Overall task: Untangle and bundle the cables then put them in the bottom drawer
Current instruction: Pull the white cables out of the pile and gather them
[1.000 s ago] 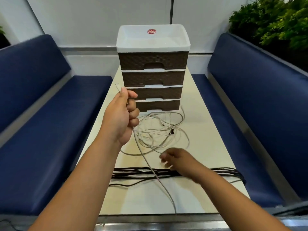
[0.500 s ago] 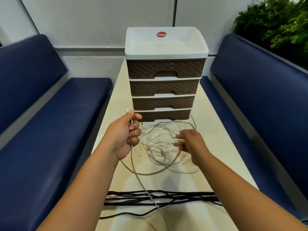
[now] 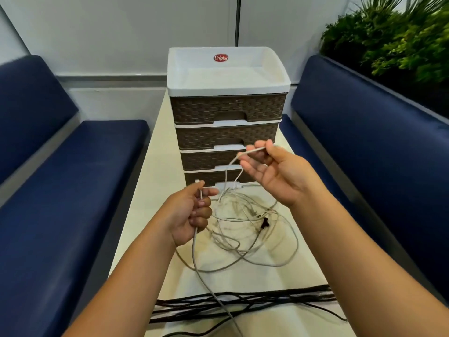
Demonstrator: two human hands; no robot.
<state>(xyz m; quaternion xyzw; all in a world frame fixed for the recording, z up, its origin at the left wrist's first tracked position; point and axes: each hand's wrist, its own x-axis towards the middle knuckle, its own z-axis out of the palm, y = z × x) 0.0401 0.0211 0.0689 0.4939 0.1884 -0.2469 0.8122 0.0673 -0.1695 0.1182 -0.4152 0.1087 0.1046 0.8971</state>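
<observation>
White cable (image 3: 245,239) tangle, right hand (image 3: 274,171) now raised pinching a strand, left hand (image 3: 192,215) unchanged

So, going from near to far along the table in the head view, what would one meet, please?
black cables → tangle of white cables → drawer unit → wall

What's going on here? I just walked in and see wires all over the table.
A person is untangling a white cable. The left hand grips one end, and the right hand lifts another strand from the loose pile. A black cable lies stretched across the near table. The bottom drawer of the drawer unit is shut.
</observation>
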